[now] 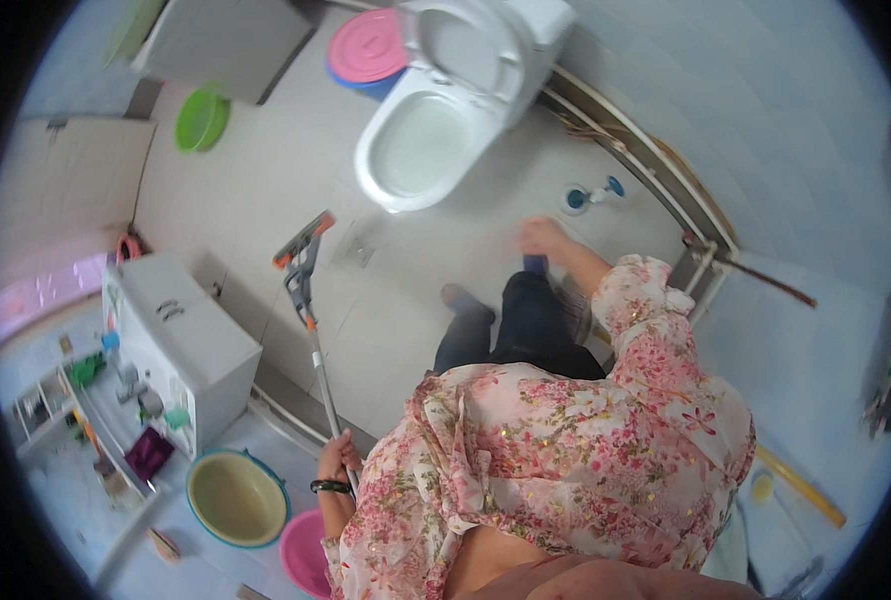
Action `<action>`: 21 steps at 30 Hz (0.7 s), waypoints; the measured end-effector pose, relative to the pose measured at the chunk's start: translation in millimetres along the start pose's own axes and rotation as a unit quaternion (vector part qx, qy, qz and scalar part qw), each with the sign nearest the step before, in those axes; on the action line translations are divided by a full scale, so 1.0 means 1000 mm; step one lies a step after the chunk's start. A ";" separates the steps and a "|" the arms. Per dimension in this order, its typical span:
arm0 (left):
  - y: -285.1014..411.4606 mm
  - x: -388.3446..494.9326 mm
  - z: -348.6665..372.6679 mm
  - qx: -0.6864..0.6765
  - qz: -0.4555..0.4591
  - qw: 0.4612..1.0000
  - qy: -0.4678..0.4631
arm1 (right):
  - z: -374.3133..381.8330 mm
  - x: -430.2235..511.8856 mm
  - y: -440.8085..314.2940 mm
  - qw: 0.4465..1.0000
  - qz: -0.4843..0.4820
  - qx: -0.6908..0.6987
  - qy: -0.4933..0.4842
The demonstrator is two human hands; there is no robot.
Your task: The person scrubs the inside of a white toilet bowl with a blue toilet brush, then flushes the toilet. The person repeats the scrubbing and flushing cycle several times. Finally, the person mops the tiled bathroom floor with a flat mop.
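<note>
My left hand (338, 454), with a dark bangle at the wrist, is closed around the grey pole of a squeeze mop (325, 382). The mop head (303, 240) is grey with orange ends and lies out ahead on the left, near a square floor drain (358, 247). Whether it touches the floor I cannot tell. My right hand (544, 238) is blurred in front of my right knee, just over something blue (535, 264). Its fingers look curled, but what they hold, if anything, is unclear. A white toilet (423, 146) with its lid raised stands ahead.
A pink-lidded blue bucket (370, 49) stands beside the toilet. Farther left is a green basin (201, 120). A blue-and-white pipe fitting (594, 195) rises from the floor at right. A white cabinet (190, 322), a beige basin (237, 499) and a pink basin (306, 551) are at left.
</note>
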State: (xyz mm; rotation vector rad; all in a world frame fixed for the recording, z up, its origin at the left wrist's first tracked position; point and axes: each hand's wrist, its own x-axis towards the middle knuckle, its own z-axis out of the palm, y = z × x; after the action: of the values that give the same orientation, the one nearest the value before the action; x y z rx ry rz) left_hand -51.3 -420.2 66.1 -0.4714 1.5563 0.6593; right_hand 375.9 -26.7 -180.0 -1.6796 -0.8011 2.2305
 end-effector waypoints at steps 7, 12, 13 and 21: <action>0.099 0.159 -0.022 -0.278 -0.195 0.932 -0.128 | -0.173 -0.126 0.055 0.898 0.059 0.079 0.429; 0.108 0.214 -0.004 -0.147 -0.191 0.970 -0.015 | -0.200 -0.127 0.072 0.897 0.049 -0.036 0.439; 0.099 0.209 -0.009 -0.073 -0.186 0.980 -0.003 | -0.199 -0.113 0.068 0.891 0.024 -0.126 0.435; 0.016 0.085 -0.057 -0.071 -0.173 0.979 -0.086 | -0.125 -0.027 -0.026 0.791 -0.068 -0.443 0.417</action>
State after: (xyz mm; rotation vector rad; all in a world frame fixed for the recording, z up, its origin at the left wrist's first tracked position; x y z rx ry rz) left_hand -112.9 -437.7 -15.5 -0.7524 1.2311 0.5272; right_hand 497.9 16.7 -167.1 -2.5219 -1.7037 0.7338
